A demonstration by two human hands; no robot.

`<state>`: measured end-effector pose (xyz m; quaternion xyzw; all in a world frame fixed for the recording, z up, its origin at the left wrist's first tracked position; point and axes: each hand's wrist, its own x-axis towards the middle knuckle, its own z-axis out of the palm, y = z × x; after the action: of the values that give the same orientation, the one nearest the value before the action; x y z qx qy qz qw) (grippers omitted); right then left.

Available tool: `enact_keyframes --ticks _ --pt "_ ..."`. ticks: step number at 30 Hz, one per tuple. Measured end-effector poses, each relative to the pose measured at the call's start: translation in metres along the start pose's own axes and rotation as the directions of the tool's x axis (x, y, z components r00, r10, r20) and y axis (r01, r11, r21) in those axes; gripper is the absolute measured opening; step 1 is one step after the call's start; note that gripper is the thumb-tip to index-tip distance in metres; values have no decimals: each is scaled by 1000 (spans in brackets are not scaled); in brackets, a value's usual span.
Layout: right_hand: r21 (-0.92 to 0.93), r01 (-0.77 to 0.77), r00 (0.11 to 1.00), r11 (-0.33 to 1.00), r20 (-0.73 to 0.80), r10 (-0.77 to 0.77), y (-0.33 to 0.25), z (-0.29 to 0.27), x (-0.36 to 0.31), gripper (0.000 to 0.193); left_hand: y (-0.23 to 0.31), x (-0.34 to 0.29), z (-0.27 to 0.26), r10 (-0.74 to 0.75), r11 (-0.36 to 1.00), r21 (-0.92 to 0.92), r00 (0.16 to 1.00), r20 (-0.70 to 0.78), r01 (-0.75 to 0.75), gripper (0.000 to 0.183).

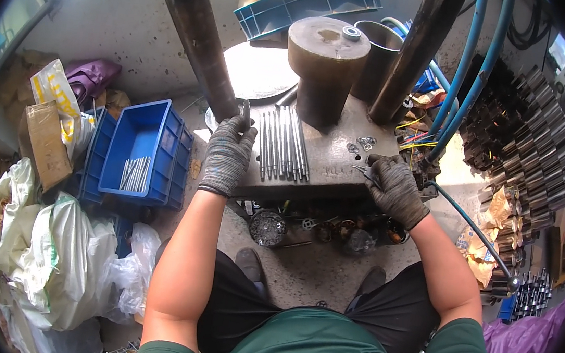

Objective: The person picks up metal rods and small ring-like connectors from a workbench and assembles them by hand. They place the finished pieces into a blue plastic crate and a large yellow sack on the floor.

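My left hand (228,157), in a grey knit glove, is closed at the left edge of the steel press table (339,165). A short dark piece (246,111) sticks up past its fingers; its kind I cannot make out. Right beside that hand, a row of several slim metal shafts (282,142) lies side by side on the table. My right hand (395,188), gloved too, is closed near the table's front right, with small grey metal pieces (370,177) at its fingertips. Just beyond it lie a few small shiny metal rings or clips (361,144).
A thick steel cylinder (327,64) with a bearing (351,33) on top stands between two press columns (197,36). On the left, a blue crate (142,134) holds several shafts. Blue hoses (475,79) hang at right near stacked metal parts (534,141). Containers of small parts (268,228) stand below.
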<state>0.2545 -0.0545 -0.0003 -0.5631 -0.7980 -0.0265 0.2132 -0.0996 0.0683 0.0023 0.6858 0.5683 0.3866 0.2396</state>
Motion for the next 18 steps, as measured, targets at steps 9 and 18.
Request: enact_keyframes --ticks 9,18 --pt "84 144 982 986 -133 -132 0 8 -9 17 41 -19 12 -84 694 -717 996 17 71 20" --pt "612 -363 878 702 -28 478 24 7 7 19 91 -47 55 -81 515 -791 937 339 331 21"
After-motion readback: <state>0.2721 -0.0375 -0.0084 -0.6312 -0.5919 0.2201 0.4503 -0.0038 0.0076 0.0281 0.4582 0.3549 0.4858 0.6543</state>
